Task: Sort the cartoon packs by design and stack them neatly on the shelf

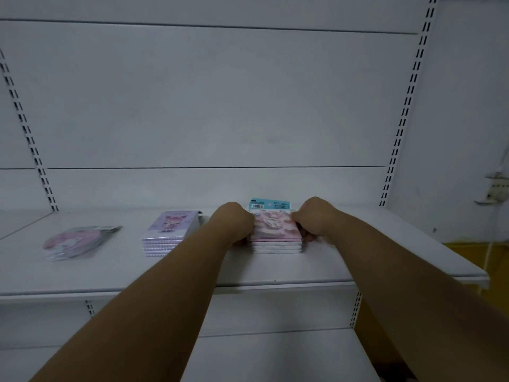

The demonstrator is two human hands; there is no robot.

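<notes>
While both bare forearms reached forward over the white metal shelf (275,268), the left hand (234,221) and the right hand (316,217) flanked a stack of pink cartoon packs with a cloud-and-character print (275,230). Left hand was curled, knuckles up, pressed against the stack's left side; fingertips showed just under its edge. Right hand was curled the same way against the stack's right side, fingertips near the lower packs. Both hands were closed onto the stack, squeezing it from either side. Stack sat flat on the shelf between the hands, several packs deep, white edges showing toward the camera, roughly aligned. Just beyond the hands, a light-blue header card with a barcode (270,205) stuck out from the far end of the stack.

To the left of the left hand, near but apart from it, lay a stack of lilac cartoon packs with a pink-haired character on top (170,230), also several deep, flat on the same shelf. Farther left, well apart from both hands, lay a pile of clear-wrapped round pink cartoon packs (74,242), tilted a bit and less tidy. Behind the hands stood the white back panel (220,106), with slotted uprights at both sides.
</notes>
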